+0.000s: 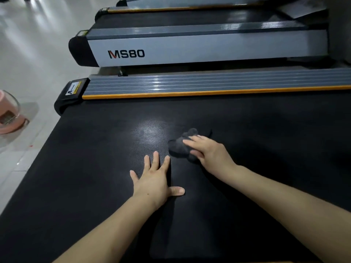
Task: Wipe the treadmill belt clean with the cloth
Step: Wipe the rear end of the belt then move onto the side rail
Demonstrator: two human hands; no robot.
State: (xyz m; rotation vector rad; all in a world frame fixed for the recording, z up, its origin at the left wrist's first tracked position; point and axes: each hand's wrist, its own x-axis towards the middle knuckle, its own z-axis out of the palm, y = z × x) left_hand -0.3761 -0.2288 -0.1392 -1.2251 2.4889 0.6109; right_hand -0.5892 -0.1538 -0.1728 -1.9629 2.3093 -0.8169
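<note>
The black textured treadmill belt (91, 168) fills most of the view. A dark grey crumpled cloth (179, 147) lies on the belt near its middle. My right hand (207, 150) presses down on the cloth's right side, fingers laid over it and the thumb tucked against its near edge. My left hand (153, 179) rests flat on the belt just left of and nearer than the cloth, fingers spread, holding nothing. A pale glare patch sits on the belt just beyond my left fingertips.
A grey ribbed side rail with an orange edge (190, 88) borders the belt's far side. Beyond it stands another treadmill marked MS80 (171, 52). A pink bucket (9, 112) stands on the pale tiled floor at the left.
</note>
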